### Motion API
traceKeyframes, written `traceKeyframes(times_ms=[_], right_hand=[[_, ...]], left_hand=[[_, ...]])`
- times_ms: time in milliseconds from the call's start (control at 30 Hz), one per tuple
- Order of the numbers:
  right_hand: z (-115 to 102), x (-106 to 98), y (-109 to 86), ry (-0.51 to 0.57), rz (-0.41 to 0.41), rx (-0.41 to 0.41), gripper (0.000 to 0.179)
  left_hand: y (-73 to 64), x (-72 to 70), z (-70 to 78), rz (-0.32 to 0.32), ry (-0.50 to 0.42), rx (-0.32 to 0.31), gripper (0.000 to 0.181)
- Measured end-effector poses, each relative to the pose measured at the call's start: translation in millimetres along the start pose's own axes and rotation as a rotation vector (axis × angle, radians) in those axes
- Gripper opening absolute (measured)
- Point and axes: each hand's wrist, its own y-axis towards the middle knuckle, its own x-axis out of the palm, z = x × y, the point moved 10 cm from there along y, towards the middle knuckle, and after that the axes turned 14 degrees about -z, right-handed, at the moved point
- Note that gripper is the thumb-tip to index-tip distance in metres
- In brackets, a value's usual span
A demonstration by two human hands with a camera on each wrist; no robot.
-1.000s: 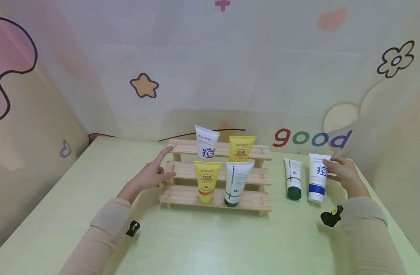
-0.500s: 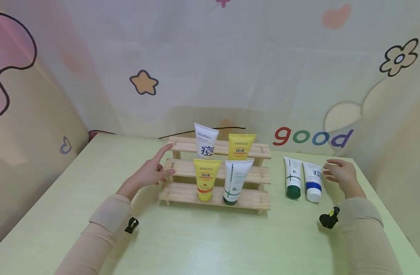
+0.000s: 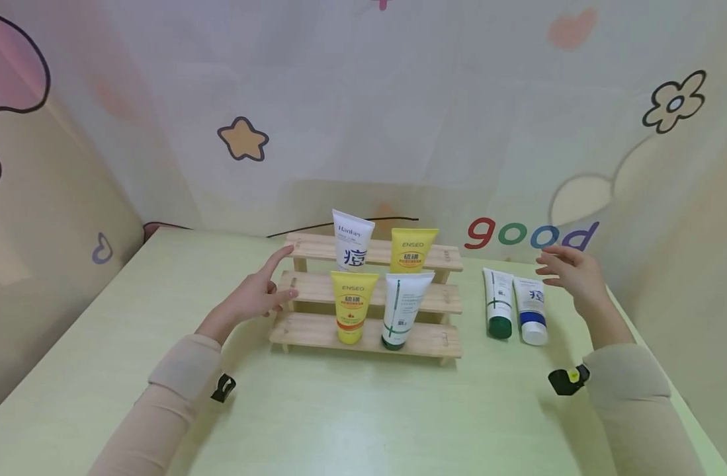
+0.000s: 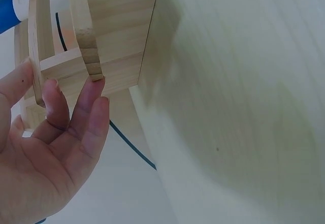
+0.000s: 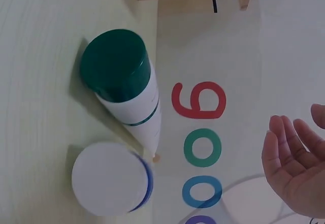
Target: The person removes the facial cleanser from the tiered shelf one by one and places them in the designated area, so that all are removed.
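Observation:
My left hand [image 3: 253, 292] touches the left end of a three-tier wooden rack [image 3: 369, 339], index finger at the top shelf and thumb at the middle one. In the left wrist view, other fingertips [image 4: 95, 84] rest at a plank's end. My right hand [image 3: 574, 270], holding nothing, hovers above and right of two tubes lying on the table: a white tube with a green cap [image 3: 499, 305] and a white-and-blue Hankey tube [image 3: 531, 311]. Standing on the rack are a yellow tube [image 3: 352, 307], a white-and-green tube [image 3: 406, 307], another Hankey tube [image 3: 351, 241] and another yellow tube [image 3: 412, 251]. The rear pair's lower parts are hidden.
A pale green table [image 3: 351, 410] carries everything. Behind it hangs a light backdrop [image 3: 411, 119] with a star, a flower and coloured letters. A black wrist device [image 3: 568, 380] sits by the right cuff, another [image 3: 223, 388] by the left.
My right hand has let go of the Hankey tube, which now lies beside the green-capped one, and has lifted away upward. The left hand stays at the rack's end.

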Motion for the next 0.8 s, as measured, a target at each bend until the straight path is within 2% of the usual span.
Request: traceKeyframes(times_ms=[100, 267, 333, 633, 800], right_hand=[[-14, 7, -5.7, 0.0, 0.002, -0.036, 0.025], [-36, 27, -10.2, -0.085, -0.012, -0.099, 0.046], [-46, 36, -11.9, -0.102, -0.022, -0.138, 0.046], [-91, 84, -18.6, -0.208, -0.119, -0.326, 0.038], [-107, 111, -14.6, -0.165, -0.204, -0.375, 0.039]], left_hand=[[1.2, 1.0, -0.8, 0.003, 0.002, 0.007, 0.081], [1.7, -0.1, -1.1, 0.014, 0.013, 0.001, 0.081], [1.6, -0.5, -1.6, 0.017, 0.016, 0.0, 0.081], [0.9, 2.3, -2.1, 0.006, 0.002, -0.002, 0.081], [0.7, 0.5, -0.1, 0.011, 0.004, 0.002, 0.081]])
